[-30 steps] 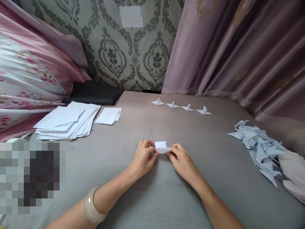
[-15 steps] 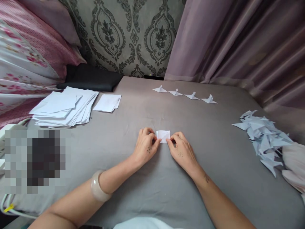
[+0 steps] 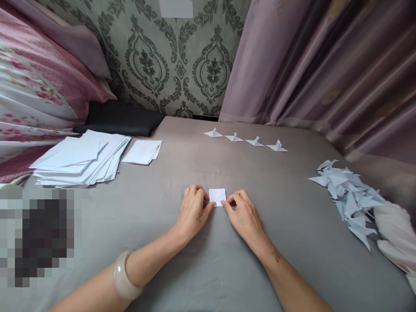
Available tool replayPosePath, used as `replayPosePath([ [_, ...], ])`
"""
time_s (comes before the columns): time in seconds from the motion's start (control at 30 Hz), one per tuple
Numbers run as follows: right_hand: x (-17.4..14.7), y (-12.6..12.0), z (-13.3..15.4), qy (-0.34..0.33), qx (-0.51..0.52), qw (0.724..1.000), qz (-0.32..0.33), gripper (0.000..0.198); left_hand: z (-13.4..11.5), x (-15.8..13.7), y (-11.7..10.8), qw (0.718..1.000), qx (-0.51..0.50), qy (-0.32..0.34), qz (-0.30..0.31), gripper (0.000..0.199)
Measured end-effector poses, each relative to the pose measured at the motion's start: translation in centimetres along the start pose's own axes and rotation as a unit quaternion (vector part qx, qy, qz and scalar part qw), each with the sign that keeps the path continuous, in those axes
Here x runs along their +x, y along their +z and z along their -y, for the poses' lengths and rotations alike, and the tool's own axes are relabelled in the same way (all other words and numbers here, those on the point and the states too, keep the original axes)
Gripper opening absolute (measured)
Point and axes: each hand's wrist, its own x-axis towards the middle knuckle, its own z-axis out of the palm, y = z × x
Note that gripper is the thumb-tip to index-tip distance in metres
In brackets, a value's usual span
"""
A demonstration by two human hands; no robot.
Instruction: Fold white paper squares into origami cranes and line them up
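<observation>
A small folded white paper square [image 3: 217, 196] lies between my two hands at the middle of the grey cloth-covered surface [image 3: 214, 251]. My left hand [image 3: 195, 210] pinches its left edge, thumb at the lower left corner and fingers curled. On the opposite side, my right hand [image 3: 242, 212] grips the right edge with thumb and forefinger, near the lower right corner. The paper's layers lie close together, and its underside is hidden. A pale bangle [image 3: 125, 275] rings the left forearm.
Several folded paper birds [image 3: 256, 141] stand in a row at the back. A heap of folded paper birds [image 3: 347, 195] lies at right. White paper sheets [image 3: 81, 156] and a smaller paper stack [image 3: 143, 151] lie at left, before a black folded item [image 3: 120, 119]. Curtains [image 3: 292, 65] hang behind.
The view has tilted up slightly, so everything sits lower in the picture. The paper now looks narrower and squarer, with the hands closer together. Both hands keep their hold on it.
</observation>
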Motion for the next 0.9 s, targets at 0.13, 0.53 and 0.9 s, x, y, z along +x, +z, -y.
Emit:
replayPosePath([
  [0.13,-0.1,-0.3,-0.2,0.013,-0.003,1.000,0.008,0.017,-0.1,0.0,0.1,1.000,0.007,-0.022,-0.007,0.018],
  [0.53,1.0,0.6,-1.3,-0.149,0.046,0.988,-0.017,0.052,-0.4,1.1,0.3,0.999,-0.042,-0.023,0.012,0.005],
  [0.9,0.9,0.8,-1.6,-0.093,0.365,0.926,-0.011,0.092,-0.8,1.2,-1.1,0.968,-0.141,0.205,-0.039,0.018],
])
